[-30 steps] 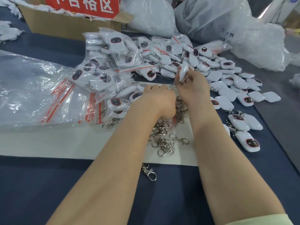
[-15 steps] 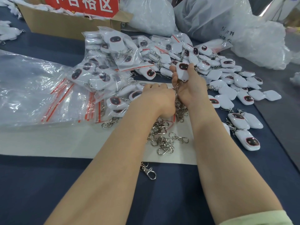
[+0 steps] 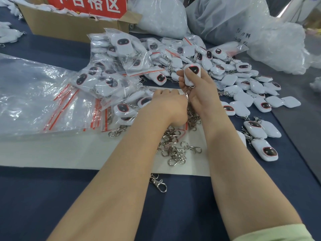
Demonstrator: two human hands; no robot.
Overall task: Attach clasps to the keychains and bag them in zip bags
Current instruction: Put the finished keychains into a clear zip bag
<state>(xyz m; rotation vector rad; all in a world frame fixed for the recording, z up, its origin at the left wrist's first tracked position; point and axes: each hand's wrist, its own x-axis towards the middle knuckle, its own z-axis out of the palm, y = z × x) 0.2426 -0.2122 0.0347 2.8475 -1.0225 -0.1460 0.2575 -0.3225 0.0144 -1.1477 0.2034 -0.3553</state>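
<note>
Item in hand: one white keychain (image 3: 192, 73) with a dark, red-rimmed face, held upright in the right hand (image 3: 201, 94), fingers curled behind it and thumb laid across its front. Hanging from its lower end, just under the grip: a short chain and metal clasp (image 3: 187, 94). Left hand (image 3: 169, 106): knuckles up, fingers curled under, just beside the right hand at that clasp; whether it pinches the clasp cannot be told. Directly below the grip, toward the person: loose clasps (image 3: 175, 148), a tangled heap on a white sheet (image 3: 69, 150); one stray clasp (image 3: 159, 184) nearer still, off the sheet on the dark blue cloth (image 3: 52, 197). Right of the grip and beyond it: loose keychains (image 3: 243, 80), unbagged, spread in a wide pile, some face up, some face down. Left of the grip: bagged keychains (image 3: 121, 70), heaped in clear zip bags with red seals. Further left: empty zip bags (image 3: 52, 105), a flat stack. Far side, well beyond the grip: cardboard box (image 3: 69, 26) bearing a red sign (image 3: 90, 6); large clear plastic sacks (image 3: 225, 20) with white contents.
</note>
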